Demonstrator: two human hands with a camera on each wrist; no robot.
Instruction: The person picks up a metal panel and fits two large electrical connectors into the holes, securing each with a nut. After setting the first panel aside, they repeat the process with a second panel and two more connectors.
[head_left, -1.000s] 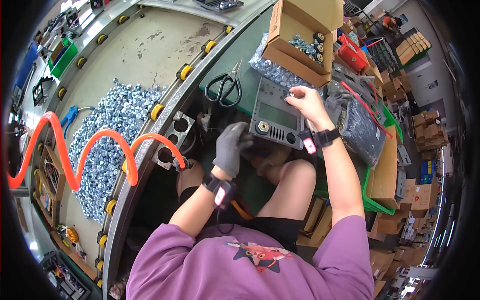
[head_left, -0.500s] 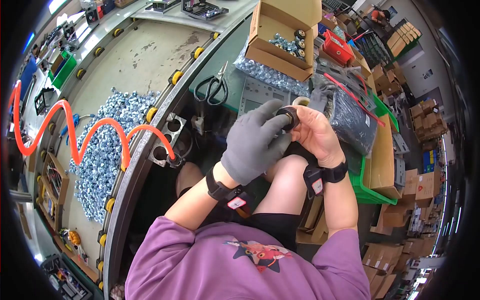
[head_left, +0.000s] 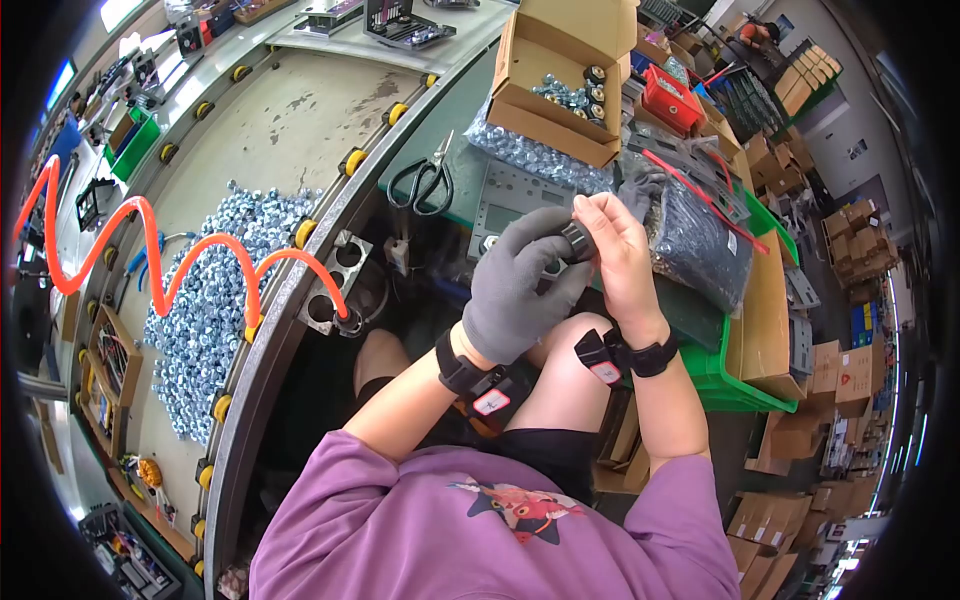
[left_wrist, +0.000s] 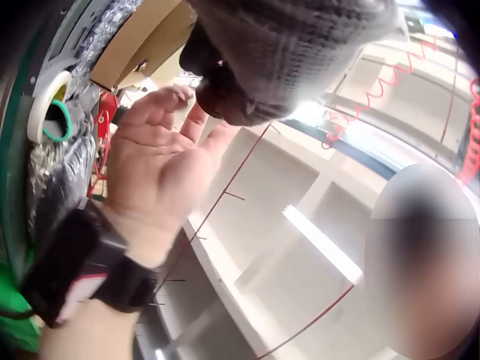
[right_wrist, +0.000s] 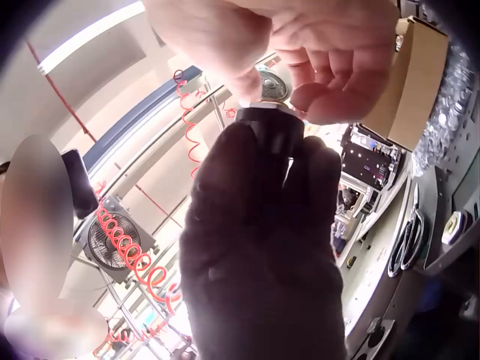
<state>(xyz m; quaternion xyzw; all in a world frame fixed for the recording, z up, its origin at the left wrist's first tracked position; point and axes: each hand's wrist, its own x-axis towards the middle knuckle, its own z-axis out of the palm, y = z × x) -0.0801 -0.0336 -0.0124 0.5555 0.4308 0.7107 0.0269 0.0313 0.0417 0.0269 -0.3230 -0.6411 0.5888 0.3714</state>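
Observation:
My gloved left hand [head_left: 512,300] grips a black round ribbed knob [head_left: 577,240] between thumb and fingers, in front of my chest. The bare right hand [head_left: 628,262] meets it from the other side, fingertips at the knob's end. In the right wrist view, a small pale metal piece [right_wrist: 262,104] shows on top of the knob, pinched by the right thumb and fingers; its exact shape is blurred. Behind the hands lies a grey metal panel [head_left: 497,195] with holes and a window, partly hidden by the glove.
Beyond the panel stands a cardboard box [head_left: 540,125] with bolts and black round parts, on bubble wrap [head_left: 520,150]. Black-handled scissors [head_left: 430,187] lie left of the panel. A tape roll [left_wrist: 43,112] and a plastic-wrapped bundle [head_left: 700,250] are at right. Many bolts [head_left: 215,330] heap on the left bench.
My left hand has come up from beside the panel, now with the black knob. The right hand has moved from over the panel towards the body to meet it; its fingers have shifted on the knob's end.

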